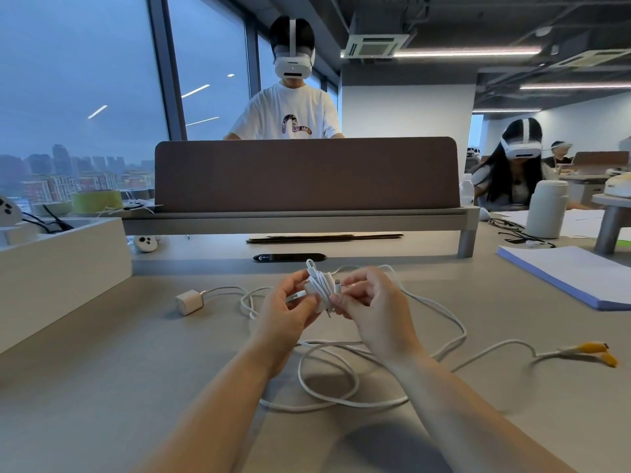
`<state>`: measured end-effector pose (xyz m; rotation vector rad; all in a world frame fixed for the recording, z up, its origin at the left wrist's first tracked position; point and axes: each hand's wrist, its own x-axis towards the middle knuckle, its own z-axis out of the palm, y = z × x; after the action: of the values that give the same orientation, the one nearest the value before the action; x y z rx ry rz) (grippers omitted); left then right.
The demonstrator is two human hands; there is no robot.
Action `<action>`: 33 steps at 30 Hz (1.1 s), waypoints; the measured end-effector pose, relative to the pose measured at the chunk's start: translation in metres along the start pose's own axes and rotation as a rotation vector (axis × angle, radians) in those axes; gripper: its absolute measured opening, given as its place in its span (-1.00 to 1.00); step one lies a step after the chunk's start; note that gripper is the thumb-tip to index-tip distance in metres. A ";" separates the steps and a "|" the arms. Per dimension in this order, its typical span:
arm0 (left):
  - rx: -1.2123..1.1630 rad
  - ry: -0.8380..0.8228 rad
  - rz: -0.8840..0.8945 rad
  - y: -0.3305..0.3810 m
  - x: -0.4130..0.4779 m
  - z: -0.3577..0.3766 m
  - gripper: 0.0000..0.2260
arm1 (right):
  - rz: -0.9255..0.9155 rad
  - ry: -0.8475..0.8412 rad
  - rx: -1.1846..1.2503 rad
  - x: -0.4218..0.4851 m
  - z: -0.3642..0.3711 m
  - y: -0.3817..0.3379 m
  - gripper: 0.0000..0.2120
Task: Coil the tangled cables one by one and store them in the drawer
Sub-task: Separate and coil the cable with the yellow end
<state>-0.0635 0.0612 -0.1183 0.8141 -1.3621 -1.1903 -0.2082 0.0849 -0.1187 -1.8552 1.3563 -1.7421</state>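
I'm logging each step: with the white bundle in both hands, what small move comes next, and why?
Probably tuck the loose plug end under the wraps: the coiled cable sits wound between the left hand and right hand, with its tip still free.

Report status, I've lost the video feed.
Both hands pinching white coiled cable. Loose cables still on desk. Nothing blocking.

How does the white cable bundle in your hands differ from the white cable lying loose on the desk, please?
The cable bundle is wound tight and compact; the loose cable sprawls in wide, open loops. The bundle is held above the desk by the left hand and right hand; the loose cable rests on it. Both are white.
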 end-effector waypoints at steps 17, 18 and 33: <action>0.030 -0.079 -0.035 0.003 -0.003 0.006 -0.68 | 0.226 -0.031 0.265 -0.002 -0.001 -0.008 -0.88; 0.004 -0.099 -0.035 0.003 -0.003 0.006 -0.65 | 0.235 -0.041 0.281 -0.002 -0.001 -0.010 -0.89; 0.053 -0.008 0.079 0.000 -0.005 0.007 -0.60 | 0.285 -0.004 0.329 -0.001 -0.001 -0.012 -0.94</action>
<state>-0.0695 0.0668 -0.1189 0.7861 -1.4243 -1.1011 -0.2032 0.0926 -0.1103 -1.4152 1.1787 -1.6907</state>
